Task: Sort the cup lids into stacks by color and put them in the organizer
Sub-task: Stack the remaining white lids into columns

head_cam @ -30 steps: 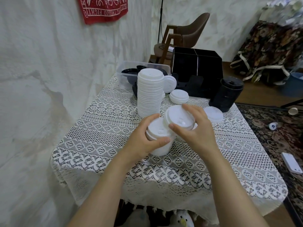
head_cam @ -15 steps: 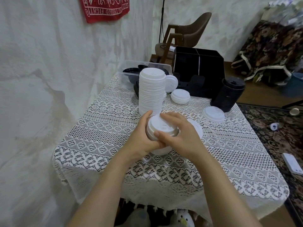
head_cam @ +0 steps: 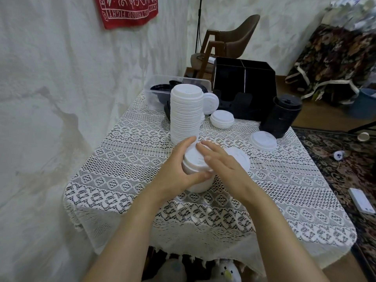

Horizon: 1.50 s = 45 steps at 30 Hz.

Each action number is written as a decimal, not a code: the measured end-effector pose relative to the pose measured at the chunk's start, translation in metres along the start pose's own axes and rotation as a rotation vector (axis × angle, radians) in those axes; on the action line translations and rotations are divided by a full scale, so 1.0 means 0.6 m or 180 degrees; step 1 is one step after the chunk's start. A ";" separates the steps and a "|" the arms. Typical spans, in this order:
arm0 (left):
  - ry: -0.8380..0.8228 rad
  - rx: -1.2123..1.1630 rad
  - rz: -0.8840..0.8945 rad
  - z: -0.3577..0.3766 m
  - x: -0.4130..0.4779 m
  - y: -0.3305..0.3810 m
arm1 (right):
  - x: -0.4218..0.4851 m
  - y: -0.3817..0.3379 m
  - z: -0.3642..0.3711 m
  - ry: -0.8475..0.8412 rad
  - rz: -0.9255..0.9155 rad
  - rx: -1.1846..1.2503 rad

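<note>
Sorting looks about midway: the left hand (head_cam: 177,176) closes its grip round a short white stack (head_cam: 198,185) on the counter (head_cam: 122,159), the right hand (head_cam: 221,165) presses flat-fingered on top, and loose white lids (head_cam: 263,140), a tall white stack (head_cam: 186,117) and a black stack (head_cam: 281,117) sit outside the organizer (head_cam: 244,82).

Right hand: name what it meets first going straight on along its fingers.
The right hand would probably meet the tall stack of white lids just beyond its fingertips, though fingertips of the left hand might intervene.

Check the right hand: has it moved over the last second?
Yes. The right hand has shifted left, toward the base of the tall white lid stack, onto the short stack the left hand grips.
</note>
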<state>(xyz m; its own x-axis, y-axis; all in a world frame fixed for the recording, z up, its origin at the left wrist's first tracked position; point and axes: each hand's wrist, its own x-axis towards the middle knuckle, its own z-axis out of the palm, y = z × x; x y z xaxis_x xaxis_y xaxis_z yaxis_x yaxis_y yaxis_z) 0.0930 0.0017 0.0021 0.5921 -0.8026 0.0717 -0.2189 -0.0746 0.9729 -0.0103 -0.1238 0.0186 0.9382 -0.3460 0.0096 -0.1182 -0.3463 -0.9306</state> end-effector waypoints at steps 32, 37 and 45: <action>0.0202 0.0230 0.0271 0.013 0.007 -0.008 | 0.010 0.078 -0.055 0.1160 0.0856 -0.1683; 0.0193 0.0257 0.0262 0.012 0.008 -0.009 | 0.010 0.079 -0.056 0.1203 0.0906 -0.1414; 0.0198 0.0246 0.0239 0.011 0.008 -0.010 | 0.010 0.088 -0.059 0.1382 0.0909 -0.1438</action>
<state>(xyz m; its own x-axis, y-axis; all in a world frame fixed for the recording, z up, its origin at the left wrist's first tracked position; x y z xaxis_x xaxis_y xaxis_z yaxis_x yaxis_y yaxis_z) 0.0919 -0.0055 -0.0051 0.6183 -0.7695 0.1596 -0.3222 -0.0630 0.9446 -0.0223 -0.1752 -0.0174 0.6460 -0.7631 0.0202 -0.5538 -0.4867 -0.6757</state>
